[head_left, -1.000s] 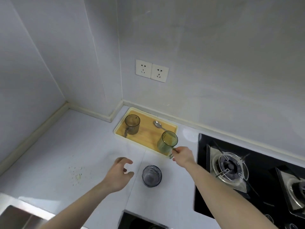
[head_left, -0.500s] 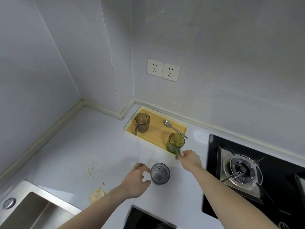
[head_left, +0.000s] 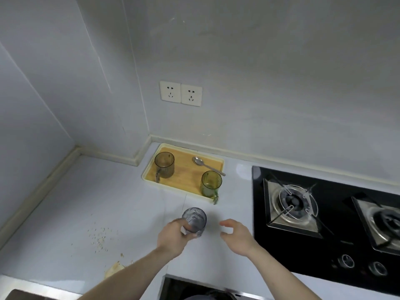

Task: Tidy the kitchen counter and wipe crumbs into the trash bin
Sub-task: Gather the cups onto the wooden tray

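Note:
My left hand [head_left: 173, 237] grips a grey ribbed glass [head_left: 194, 219] on the white counter [head_left: 121, 204]. To its right my right hand [head_left: 237, 236] hovers with loosely curled fingers and holds nothing. Behind them a wooden tray [head_left: 184, 182] with a cream rim holds a brown mug [head_left: 165, 164], a green mug [head_left: 211, 184] at its front right corner, and a metal spoon [head_left: 205, 164]. Crumbs [head_left: 98, 237] lie scattered on the counter to the left. A crumpled yellowish scrap [head_left: 114, 269] sits near the front edge.
A black gas hob [head_left: 333, 232] with two burners fills the counter's right side. A steel sink corner [head_left: 26, 293] shows at the bottom left. Two wall sockets [head_left: 180, 93] sit above the tray. A dark opening [head_left: 194, 289] lies below the counter's front edge.
My left hand has closed round the grey glass. My right hand let go of the green mug's handle and drew back toward me, leaving the mug on the tray.

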The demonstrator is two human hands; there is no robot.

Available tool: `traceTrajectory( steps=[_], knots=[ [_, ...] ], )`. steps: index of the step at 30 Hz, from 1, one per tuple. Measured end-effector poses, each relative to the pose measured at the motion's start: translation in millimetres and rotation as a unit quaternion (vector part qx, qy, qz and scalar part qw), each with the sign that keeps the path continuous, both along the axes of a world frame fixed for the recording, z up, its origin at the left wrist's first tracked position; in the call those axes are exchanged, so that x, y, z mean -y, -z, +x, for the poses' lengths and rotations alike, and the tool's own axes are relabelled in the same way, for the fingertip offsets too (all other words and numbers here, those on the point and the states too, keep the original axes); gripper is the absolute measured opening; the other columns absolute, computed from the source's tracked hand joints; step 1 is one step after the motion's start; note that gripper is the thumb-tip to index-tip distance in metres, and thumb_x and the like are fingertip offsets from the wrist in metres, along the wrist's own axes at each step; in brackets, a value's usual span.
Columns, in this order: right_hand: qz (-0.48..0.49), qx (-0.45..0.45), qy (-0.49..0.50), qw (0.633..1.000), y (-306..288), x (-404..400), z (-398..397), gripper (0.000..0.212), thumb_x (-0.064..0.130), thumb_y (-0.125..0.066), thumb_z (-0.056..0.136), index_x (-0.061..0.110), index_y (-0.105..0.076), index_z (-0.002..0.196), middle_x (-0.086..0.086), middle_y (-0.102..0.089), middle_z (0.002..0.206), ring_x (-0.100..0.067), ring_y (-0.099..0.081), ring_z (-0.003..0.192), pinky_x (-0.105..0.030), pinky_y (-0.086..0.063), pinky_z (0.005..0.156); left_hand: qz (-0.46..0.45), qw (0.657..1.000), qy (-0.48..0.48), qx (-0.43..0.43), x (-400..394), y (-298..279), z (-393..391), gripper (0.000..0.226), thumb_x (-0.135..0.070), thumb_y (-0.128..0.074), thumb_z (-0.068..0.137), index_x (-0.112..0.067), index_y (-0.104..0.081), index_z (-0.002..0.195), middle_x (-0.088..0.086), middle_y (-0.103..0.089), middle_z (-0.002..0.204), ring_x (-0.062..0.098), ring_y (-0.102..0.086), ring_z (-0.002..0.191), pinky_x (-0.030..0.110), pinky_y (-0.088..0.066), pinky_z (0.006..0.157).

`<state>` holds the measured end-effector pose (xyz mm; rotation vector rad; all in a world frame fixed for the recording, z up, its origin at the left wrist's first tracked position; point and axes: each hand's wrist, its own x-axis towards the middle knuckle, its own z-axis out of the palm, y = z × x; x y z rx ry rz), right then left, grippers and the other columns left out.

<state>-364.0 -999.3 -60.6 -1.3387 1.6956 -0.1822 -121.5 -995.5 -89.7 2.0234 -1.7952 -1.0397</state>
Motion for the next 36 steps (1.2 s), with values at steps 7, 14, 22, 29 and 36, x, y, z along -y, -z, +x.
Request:
traceTrajectory(
  steps=[7, 14, 22, 29, 36],
  knots=[
    [-0.029, 0.036, 0.036, 0.998, -30.3, -5.5, -8.2, 0.035, 0.030, -0.059, 0.097, 0.034, -0.059, 0.133, 0.016, -0.052, 0.136, -0.004, -0.064, 0.093, -0.008, -0.047, 0.064, -0.056, 0.996, -0.061, -0.024, 44.0, -16.7, 25.0, 0.028, -0.061, -0.074, 0.078, -0.040, -0.057, 0.073, -0.010, -0.063, 0.059, 0.013, -0.058, 0.058, 0.027, -0.040, 0.050],
    [-0.024, 0.055, 0.067, 0.996, -46.1, -10.2, -13.3, 0.036, 0.033, -0.063, 0.093, 0.035, -0.060, 0.129, 0.004, -0.064, 0.120, 0.001, -0.058, 0.061, -0.011, -0.045, 0.056, -0.117, 0.984, -0.123, -0.059, 112.2, -41.5, 29.8, 0.023, -0.049, -0.073, 0.087, -0.029, -0.063, 0.091, -0.003, -0.071, 0.082, 0.025, -0.065, 0.083, 0.035, -0.052, 0.069],
    [-0.009, 0.079, 0.098, 0.992, -56.2, -28.3, -19.6, 0.037, 0.035, -0.064, 0.092, 0.036, -0.059, 0.129, 0.003, -0.067, 0.112, 0.003, -0.057, 0.060, -0.012, -0.045, 0.055, -0.060, 0.989, -0.130, -0.041, 152.3, -35.2, 6.0, 0.028, -0.046, -0.075, 0.088, -0.022, -0.068, 0.100, -0.001, -0.065, 0.094, 0.024, -0.056, 0.092, 0.030, -0.042, 0.077],
    [0.000, 0.059, 0.121, 0.991, -57.1, -52.4, -38.7, 0.039, 0.037, -0.064, 0.092, 0.036, -0.058, 0.131, 0.001, -0.069, 0.110, 0.002, -0.055, 0.068, -0.013, -0.046, 0.059, -0.031, 0.996, -0.071, 0.036, 158.1, -20.2, -3.4, 0.032, -0.048, -0.070, 0.090, -0.021, -0.072, 0.107, 0.006, -0.071, 0.103, 0.033, -0.062, 0.104, 0.031, -0.041, 0.075],
    [0.001, 0.062, 0.118, 0.991, -53.1, -62.7, -36.9, 0.039, 0.035, -0.063, 0.094, 0.032, -0.057, 0.133, 0.013, -0.060, 0.098, 0.002, -0.052, 0.066, -0.012, -0.044, 0.061, -0.006, 0.998, -0.057, 0.034, 150.0, -12.3, 0.1, 0.030, -0.047, -0.068, 0.091, -0.023, -0.073, 0.110, 0.007, -0.071, 0.103, 0.032, -0.061, 0.097, 0.031, -0.045, 0.072]
  ],
)
